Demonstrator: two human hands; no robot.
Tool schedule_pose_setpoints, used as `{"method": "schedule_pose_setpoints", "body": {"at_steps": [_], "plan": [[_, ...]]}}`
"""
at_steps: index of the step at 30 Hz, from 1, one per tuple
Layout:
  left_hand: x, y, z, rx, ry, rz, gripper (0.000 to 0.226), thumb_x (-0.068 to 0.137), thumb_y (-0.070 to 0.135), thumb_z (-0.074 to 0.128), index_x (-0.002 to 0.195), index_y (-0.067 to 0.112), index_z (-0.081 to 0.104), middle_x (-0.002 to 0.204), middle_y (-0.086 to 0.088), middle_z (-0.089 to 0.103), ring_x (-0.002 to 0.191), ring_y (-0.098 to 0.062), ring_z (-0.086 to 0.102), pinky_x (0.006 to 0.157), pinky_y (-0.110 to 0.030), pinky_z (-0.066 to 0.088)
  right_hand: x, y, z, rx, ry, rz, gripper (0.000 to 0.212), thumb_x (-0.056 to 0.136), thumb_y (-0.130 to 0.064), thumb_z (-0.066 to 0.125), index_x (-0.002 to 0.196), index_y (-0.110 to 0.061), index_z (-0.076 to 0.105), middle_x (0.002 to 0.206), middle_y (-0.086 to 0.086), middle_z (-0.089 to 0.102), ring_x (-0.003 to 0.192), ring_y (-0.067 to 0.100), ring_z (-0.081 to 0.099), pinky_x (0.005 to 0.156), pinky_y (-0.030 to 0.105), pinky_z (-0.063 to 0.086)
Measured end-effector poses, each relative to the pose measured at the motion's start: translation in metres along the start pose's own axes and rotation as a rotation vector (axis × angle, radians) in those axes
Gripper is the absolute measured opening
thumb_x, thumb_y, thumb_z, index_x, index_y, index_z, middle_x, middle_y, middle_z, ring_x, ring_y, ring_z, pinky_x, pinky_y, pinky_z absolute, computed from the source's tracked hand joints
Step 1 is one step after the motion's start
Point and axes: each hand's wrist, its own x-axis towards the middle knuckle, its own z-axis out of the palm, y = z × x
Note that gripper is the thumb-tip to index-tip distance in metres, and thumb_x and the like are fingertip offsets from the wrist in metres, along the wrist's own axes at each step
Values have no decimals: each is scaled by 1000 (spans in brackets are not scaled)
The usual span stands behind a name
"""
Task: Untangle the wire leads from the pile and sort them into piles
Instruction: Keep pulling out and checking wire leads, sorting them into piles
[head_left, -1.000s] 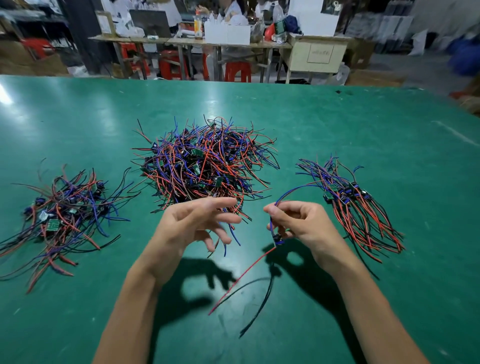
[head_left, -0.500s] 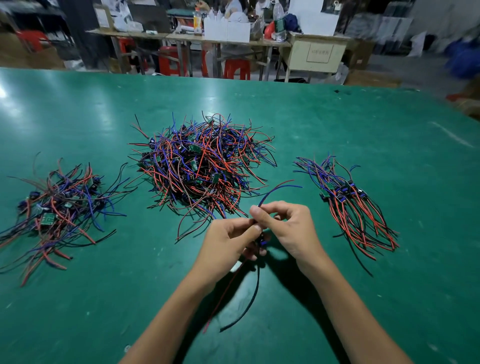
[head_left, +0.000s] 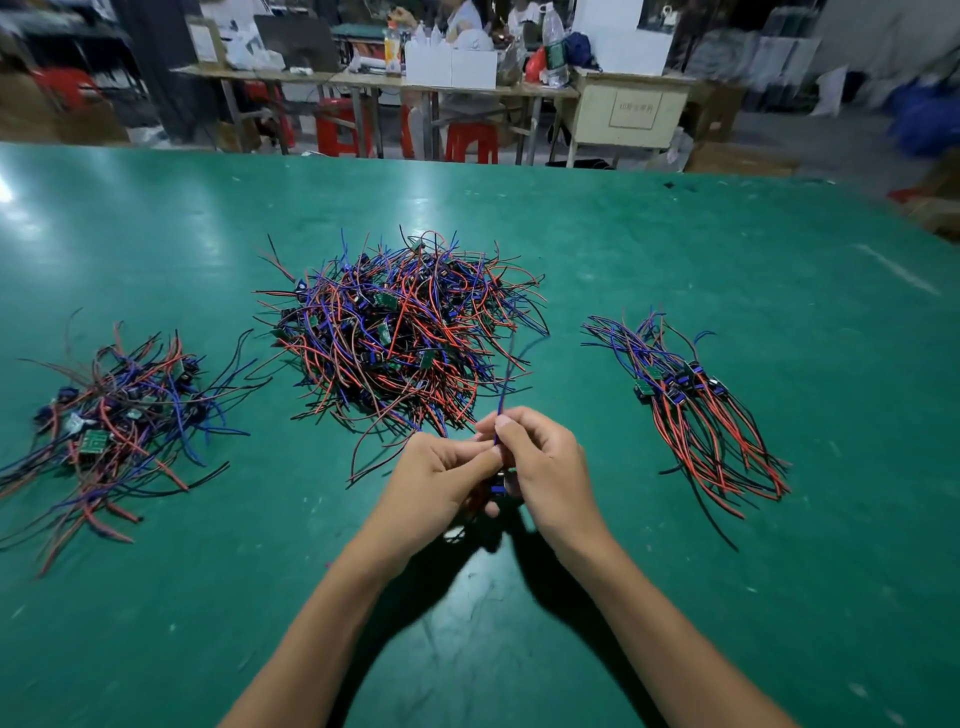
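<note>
Head view shows both hands close together above the green table (head_left: 675, 597), just in front of the big tangled pile (head_left: 400, 332) at the centre. The left hand (head_left: 441, 480) and the right hand (head_left: 540, 467) both pinch one wire lead (head_left: 505, 395); its blue strand rises from between the right hand's fingertips (head_left: 503, 423) and leans over the near edge of the pile. A small dark connector shows between the two palms, though how the fingers lie round it is hidden.

To the right lies a neat sorted pile (head_left: 696, 415), its leads roughly parallel; to the left, a looser sorted pile (head_left: 114, 421).

Judging by this, one lead is being straightened. The next move likely calls for carrying it clear of the tangle and laying it on the matching pile, aligned with its neighbours.
</note>
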Motion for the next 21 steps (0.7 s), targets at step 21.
{"method": "schedule_pose_setpoints", "body": {"at_steps": [21], "plan": [[-10,7,-2,301,-259,18,17,98,14,65,92,13,80,77,-3,77,59,-15,62,60,-27,54,24,-13,-51,588,146,452,20,93,-25,53,79,-19,65,69,-4,68,38,8,30,34,17,22]]}}
